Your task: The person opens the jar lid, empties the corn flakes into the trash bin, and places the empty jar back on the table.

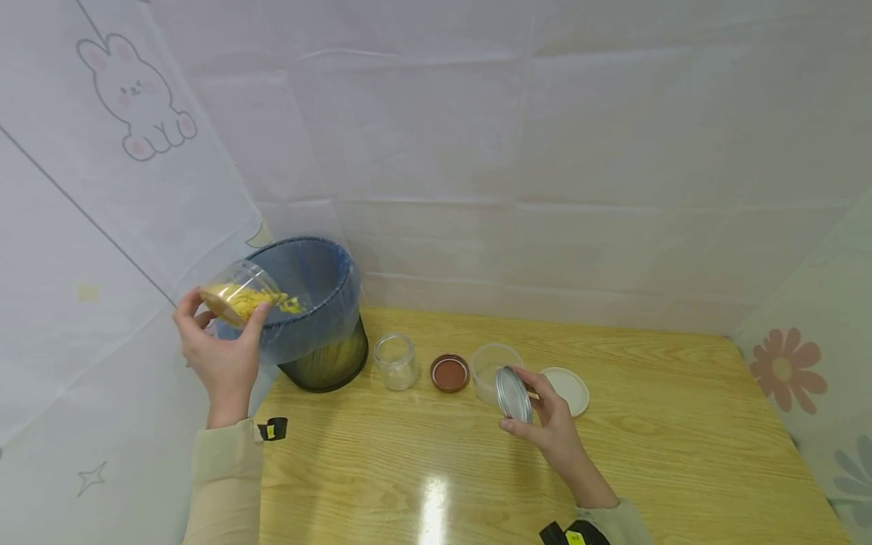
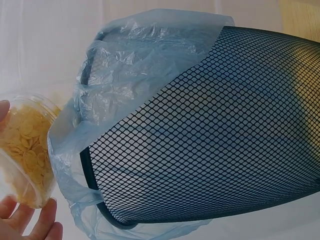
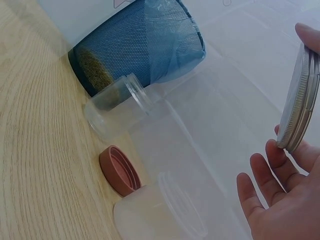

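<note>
My left hand (image 1: 221, 363) grips a clear jar (image 1: 248, 280) tipped on its side at the near left rim of the waste bin (image 1: 334, 359). Yellow flakes (image 1: 289, 304) spill from its mouth over the bin, and more flakes (image 2: 30, 137) lie inside the jar. A blue plastic bag (image 2: 120, 75) lines the mesh bin and folds over its rim. Between thumb and fingers, my right hand (image 1: 555, 431) holds a silver metal lid (image 1: 513, 395) on edge above the table. What lies deep in the bin is hidden.
Along the wooden table (image 1: 647, 454) stand a clear jar (image 1: 397, 363), a reddish-brown lid (image 1: 450, 373) lying inside up, a translucent tub (image 1: 487, 363) partly behind the silver lid, and a white lid (image 1: 568, 390). White sheeting (image 1: 443, 151) hangs behind.
</note>
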Available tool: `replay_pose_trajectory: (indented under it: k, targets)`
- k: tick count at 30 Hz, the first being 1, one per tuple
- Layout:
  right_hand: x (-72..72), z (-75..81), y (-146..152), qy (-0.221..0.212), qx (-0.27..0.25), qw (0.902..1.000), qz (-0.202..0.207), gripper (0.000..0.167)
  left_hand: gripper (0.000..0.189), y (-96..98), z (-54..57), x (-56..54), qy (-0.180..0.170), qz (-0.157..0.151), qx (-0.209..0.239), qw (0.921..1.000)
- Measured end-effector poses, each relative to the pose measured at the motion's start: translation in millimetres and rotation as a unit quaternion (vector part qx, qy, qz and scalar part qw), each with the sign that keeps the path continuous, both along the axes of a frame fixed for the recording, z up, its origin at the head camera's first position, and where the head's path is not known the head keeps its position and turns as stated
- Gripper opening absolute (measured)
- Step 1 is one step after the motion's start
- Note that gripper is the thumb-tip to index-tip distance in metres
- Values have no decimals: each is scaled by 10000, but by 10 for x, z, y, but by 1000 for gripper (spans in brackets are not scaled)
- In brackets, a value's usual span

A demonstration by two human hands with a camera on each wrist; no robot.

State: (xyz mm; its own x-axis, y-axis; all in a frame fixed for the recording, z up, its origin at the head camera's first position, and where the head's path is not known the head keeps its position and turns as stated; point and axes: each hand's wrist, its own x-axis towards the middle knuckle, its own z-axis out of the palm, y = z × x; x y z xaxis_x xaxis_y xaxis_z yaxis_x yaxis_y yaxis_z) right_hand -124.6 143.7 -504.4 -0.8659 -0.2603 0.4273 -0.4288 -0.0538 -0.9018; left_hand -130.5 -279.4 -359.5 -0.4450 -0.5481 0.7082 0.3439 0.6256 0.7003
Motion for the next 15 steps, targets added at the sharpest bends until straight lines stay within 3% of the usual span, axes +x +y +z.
replay_pose_trajectory:
  k: [7,15]
  targets:
    - [3,-1,3,-12,-7,10000,4,72,73,50,42,17,69,-52,-31,10000]
    - [10,-8,8,-64,14,10000,-8,72,81,-216,-182,-159,-31,109,-289,9995]
